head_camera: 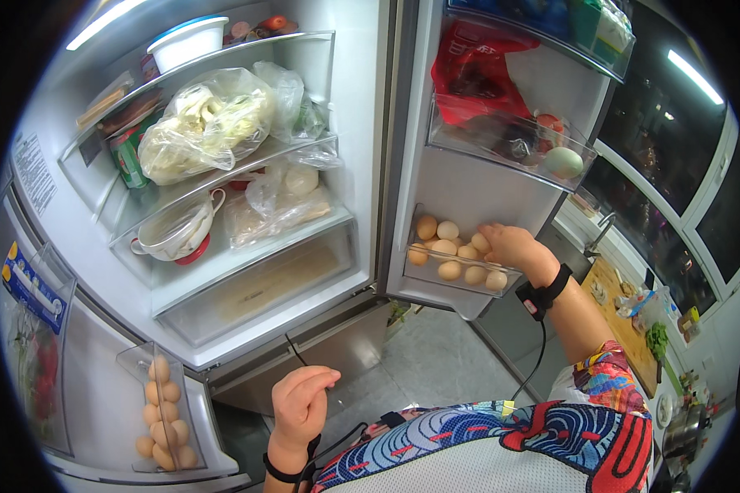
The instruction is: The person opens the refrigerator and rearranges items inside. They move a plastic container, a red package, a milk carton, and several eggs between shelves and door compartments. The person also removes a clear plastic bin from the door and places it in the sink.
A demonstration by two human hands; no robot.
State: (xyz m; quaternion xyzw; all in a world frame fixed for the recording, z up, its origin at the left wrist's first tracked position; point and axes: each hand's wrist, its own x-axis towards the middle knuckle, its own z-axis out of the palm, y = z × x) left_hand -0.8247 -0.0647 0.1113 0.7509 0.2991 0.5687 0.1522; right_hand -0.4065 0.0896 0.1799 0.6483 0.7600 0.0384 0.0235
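My right hand (515,248) is in the lower bin (462,278) of the right refrigerator door. Its fingers close on an egg (481,242) at the bin's right end, though the palm side is partly hidden. Several more brown and pale eggs (444,248) lie in that bin around it. My left hand (302,400) hovers before the refrigerator with its fingers curled together, and nothing shows in it. Toward the lower left, another clear door bin (188,431) holds several stacked eggs (165,413).
Inside the refrigerator, bagged cauliflower (206,120) rests above a two-handled bowl (179,231). A higher right-door bin (512,157) carries a red package (478,71) and a pale green egg (563,162). A cutting board (616,326) lies on the right counter. Cables run from both wristbands (552,286).
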